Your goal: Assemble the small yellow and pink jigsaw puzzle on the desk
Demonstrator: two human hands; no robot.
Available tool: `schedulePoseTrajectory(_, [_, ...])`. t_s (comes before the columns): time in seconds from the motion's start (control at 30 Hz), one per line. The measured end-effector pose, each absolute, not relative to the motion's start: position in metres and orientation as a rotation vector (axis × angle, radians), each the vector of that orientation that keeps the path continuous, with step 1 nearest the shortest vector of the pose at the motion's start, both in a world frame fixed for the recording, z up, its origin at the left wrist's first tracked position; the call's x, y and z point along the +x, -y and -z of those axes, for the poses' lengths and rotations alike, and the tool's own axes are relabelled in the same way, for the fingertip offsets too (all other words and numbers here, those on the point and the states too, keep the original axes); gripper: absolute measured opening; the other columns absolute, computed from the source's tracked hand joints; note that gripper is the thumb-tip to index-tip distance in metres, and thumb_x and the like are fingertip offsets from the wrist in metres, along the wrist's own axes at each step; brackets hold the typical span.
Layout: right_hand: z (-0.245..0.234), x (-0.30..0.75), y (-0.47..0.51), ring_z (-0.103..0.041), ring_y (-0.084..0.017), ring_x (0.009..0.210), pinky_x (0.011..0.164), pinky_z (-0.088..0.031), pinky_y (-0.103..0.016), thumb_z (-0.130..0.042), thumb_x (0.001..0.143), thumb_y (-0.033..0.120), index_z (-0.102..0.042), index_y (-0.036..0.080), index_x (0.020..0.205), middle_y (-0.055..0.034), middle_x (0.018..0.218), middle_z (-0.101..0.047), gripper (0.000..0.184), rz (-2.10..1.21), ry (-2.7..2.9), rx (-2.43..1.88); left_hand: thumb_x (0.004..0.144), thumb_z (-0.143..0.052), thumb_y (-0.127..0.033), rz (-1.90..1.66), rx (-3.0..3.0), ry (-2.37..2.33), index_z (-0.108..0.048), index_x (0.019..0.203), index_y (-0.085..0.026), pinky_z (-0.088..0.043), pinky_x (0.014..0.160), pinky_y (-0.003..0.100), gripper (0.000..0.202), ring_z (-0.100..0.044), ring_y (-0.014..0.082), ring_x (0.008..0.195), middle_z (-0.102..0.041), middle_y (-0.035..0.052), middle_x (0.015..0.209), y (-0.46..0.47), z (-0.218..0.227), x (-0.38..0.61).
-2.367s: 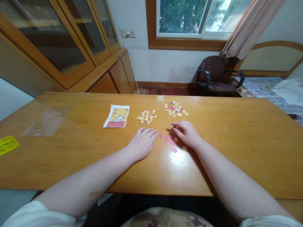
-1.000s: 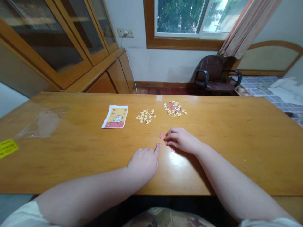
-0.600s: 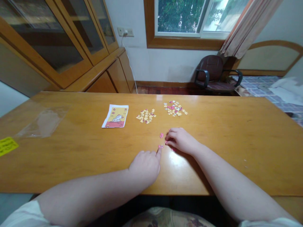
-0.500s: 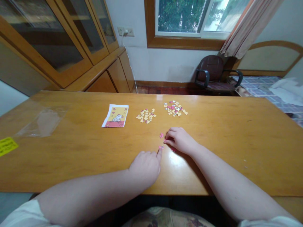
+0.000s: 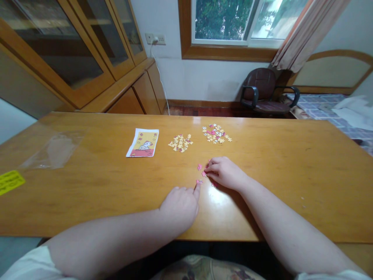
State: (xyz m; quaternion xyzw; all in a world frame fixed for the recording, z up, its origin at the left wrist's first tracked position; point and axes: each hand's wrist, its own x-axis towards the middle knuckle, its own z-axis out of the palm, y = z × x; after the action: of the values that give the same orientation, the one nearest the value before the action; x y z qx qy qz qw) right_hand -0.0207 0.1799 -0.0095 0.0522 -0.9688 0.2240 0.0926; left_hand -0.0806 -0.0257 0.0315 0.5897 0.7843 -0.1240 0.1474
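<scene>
My left hand (image 5: 180, 206) rests on the table with its index finger stretched forward and its other fingers curled. That fingertip presses a small pink-and-white puzzle piece (image 5: 199, 181) against the wood. To the right, my right hand (image 5: 223, 172) has its fingers bent together at a second pink puzzle piece (image 5: 203, 174), whose left part shows. Another pink piece (image 5: 199, 167) lies just beyond, touched by neither hand. Beside the right wrist is a further pink piece (image 5: 214, 185), partly covered. A bit of pink also peeks out behind the right fingers.
Two piles of loose pieces lie farther back: a mostly yellow pile (image 5: 180, 143) and a mixed pile (image 5: 217, 133). Left of them is a picture card (image 5: 143, 144) with a white animal. A clear plastic bag (image 5: 55, 149) and a yellow label (image 5: 11, 182) lie at far left.
My right fingertips have shifted slightly right, and more of the pink piece beside them shows. My left hand stays on its piece.
</scene>
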Motion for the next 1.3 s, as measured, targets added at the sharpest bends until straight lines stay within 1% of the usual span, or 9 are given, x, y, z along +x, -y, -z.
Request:
schedulePoseTrajectory(0.27, [0.006,-0.023,-0.172,-0.057,-0.014,0.072,0.070,-0.035,-0.030,-0.058,0.089,0.028,-0.074,0.020,0.083,-0.0048,0.079,-0.065,0.019,-0.410,2.928,0.153,0.089,-0.037,-0.013,0.364,1.707,-2.268,-0.038,0.143,-0.009,-0.046,0.066,0.036,0.055,-0.065,0.0253,0.080,-0.068,0.0129,0.088,0.026,-0.031,-0.079])
schedulePoseTrajectory(0.33, [0.003,-0.022,-0.170,-0.057,-0.014,0.073,0.070,-0.034,-0.029,-0.057,0.089,0.028,-0.074,0.020,0.083,-0.0047,0.079,-0.065,0.020,-0.399,2.946,0.161,0.089,-0.037,-0.014,0.359,1.708,-2.263,-0.038,0.143,-0.009,-0.046,0.066,0.037,0.054,-0.065,0.0259,0.080,-0.068,0.0127,0.089,0.027,-0.031,-0.079])
schedulePoseTrajectory(0.47, [0.001,-0.020,-0.170,-0.057,-0.014,0.076,0.070,-0.032,-0.029,-0.058,0.088,0.030,-0.074,0.022,0.091,-0.0041,0.083,-0.066,0.018,-0.442,2.968,0.192,0.090,-0.038,-0.015,0.360,1.696,-2.259,-0.038,0.143,-0.009,-0.046,0.066,0.036,0.054,-0.065,0.0258,0.081,-0.068,0.0129,0.089,0.027,-0.031,-0.079])
schedulePoseTrajectory(0.57, [0.002,-0.019,-0.171,-0.056,-0.014,0.075,0.069,-0.031,-0.029,-0.057,0.090,0.030,-0.074,0.022,0.088,-0.0041,0.082,-0.066,0.019,-0.426,2.984,0.199,0.090,-0.038,-0.015,0.365,1.701,-2.263,-0.037,0.144,-0.009,-0.046,0.067,0.035,0.054,-0.065,0.0251,0.081,-0.068,0.0133,0.089,0.027,-0.031,-0.079])
schedulePoseTrajectory(0.67, [0.002,-0.021,-0.170,-0.056,-0.014,0.074,0.069,-0.031,-0.029,-0.056,0.089,0.030,-0.074,0.021,0.087,-0.0043,0.081,-0.065,0.019,-0.385,2.991,0.179,0.090,-0.037,-0.015,0.365,1.690,-2.250,-0.037,0.144,-0.008,-0.046,0.067,0.035,0.054,-0.065,0.0249,0.081,-0.069,0.0135,0.091,0.026,-0.031,-0.079])
schedulePoseTrajectory(0.87, [0.000,-0.023,-0.164,-0.055,-0.015,0.072,0.070,-0.032,-0.030,-0.059,0.083,0.026,-0.073,0.020,0.086,-0.0044,0.079,-0.065,0.016,-0.322,2.993,0.135,0.090,-0.037,-0.014,0.372,1.662,-2.251,-0.036,0.144,-0.008,-0.046,0.068,0.035,0.055,-0.066,0.0248,0.081,-0.069,0.0141,0.090,0.025,-0.034,-0.078])
schedulePoseTrajectory(1.03, [0.003,-0.024,-0.161,-0.056,-0.015,0.073,0.070,-0.034,-0.030,-0.058,0.082,0.027,-0.073,0.020,0.086,-0.0045,0.082,-0.066,0.017,-0.389,2.969,0.129,0.089,-0.038,-0.014,0.357,1.682,-2.251,-0.039,0.143,-0.008,-0.046,0.068,0.036,0.054,-0.066,0.0253,0.081,-0.069,0.0145,0.090,0.025,-0.033,-0.078])
schedulePoseTrajectory(1.3, [0.005,-0.026,-0.158,-0.060,-0.016,0.077,0.071,-0.036,-0.030,-0.057,0.084,0.029,-0.073,0.020,0.089,-0.0052,0.085,-0.067,0.019,-0.458,2.957,0.135,0.089,-0.038,-0.015,0.314,1.669,-2.249,-0.034,0.144,-0.007,-0.049,0.070,0.041,0.057,-0.065,0.0277,0.083,-0.069,0.0142,0.093,0.026,-0.031,-0.078])
